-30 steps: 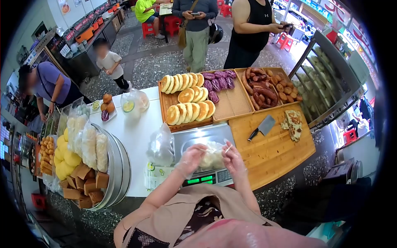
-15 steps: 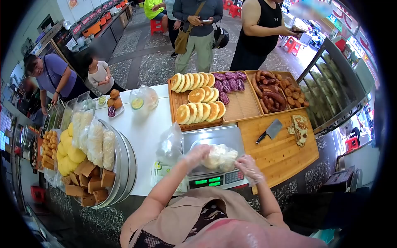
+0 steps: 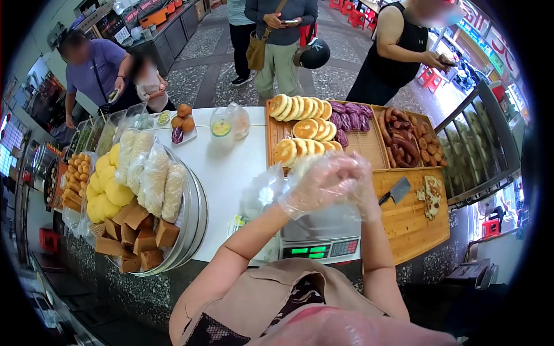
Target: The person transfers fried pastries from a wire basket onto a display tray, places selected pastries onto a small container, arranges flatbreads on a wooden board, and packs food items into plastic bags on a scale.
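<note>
Both my hands wear clear plastic gloves and are raised close together over the digital scale. My left hand has its fingers closed, pinching the top of a clear plastic bag. Right beside it, my right hand is also closed at the bag's neck. Most of the bag and its pale contents hide behind my hands. Left of the scale lies a bunch of clear plastic bags. Green digits glow on the scale's front panel.
Trays of round flatbreads, purple pieces and sausages line the far side. A cleaver and a cut pancake lie on the wooden board. A steamer piled with buns stands left. Several people stand beyond the counter.
My hands have lifted off the scale pan with the bag and come together farther forward. The view has shifted, and the person at left is more upright.
</note>
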`<act>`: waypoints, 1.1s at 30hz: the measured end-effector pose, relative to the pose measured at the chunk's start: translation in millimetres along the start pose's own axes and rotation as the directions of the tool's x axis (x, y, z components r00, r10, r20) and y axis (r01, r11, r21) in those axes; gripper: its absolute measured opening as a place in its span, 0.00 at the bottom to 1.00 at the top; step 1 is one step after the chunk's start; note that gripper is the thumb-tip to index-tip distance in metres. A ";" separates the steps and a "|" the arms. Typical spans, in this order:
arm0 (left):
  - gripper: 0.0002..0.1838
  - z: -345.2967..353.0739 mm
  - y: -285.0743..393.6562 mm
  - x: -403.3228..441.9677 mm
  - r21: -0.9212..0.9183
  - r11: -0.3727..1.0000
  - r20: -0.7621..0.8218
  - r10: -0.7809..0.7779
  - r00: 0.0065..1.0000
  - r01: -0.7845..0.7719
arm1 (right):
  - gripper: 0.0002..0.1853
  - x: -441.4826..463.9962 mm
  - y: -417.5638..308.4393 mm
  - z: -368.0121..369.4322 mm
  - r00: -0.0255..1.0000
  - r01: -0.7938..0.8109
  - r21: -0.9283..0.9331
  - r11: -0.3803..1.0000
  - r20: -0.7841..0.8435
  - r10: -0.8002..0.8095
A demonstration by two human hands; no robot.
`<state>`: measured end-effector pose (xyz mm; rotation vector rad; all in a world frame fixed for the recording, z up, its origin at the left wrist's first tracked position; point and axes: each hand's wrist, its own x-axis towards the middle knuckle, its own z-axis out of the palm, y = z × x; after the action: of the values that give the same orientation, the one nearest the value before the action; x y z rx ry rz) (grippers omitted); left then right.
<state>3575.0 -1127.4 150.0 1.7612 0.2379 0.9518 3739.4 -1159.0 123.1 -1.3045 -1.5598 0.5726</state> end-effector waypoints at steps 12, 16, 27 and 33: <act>0.24 -113.8 -80.5 -156.3 0.333 0.800 -0.769 -0.075 0.634 0.499 | 0.06 146.0 70.8 191.5 0.894 0.368 -0.206 0.907 0.347 -0.284; 0.23 -102.1 -89.6 -191.4 0.206 0.825 -0.761 -0.202 0.616 0.526 | 0.10 145.8 144.4 258.9 0.854 0.146 -0.372 0.917 0.515 0.073; 0.21 -104.0 -102.8 -243.9 0.179 0.776 -0.709 -0.324 0.627 0.604 | 0.19 145.7 57.0 227.0 0.789 0.011 -0.300 0.954 0.589 0.176; 0.19 -104.5 -111.9 -232.9 0.090 0.820 -0.672 -0.369 0.642 0.566 | 0.19 100.2 38.6 143.1 0.835 -0.376 0.020 0.927 0.442 0.329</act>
<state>3379.4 -1140.9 -48.1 1.4427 1.2889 1.1142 3636.6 -1022.2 71.2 -1.4608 -1.6129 1.2371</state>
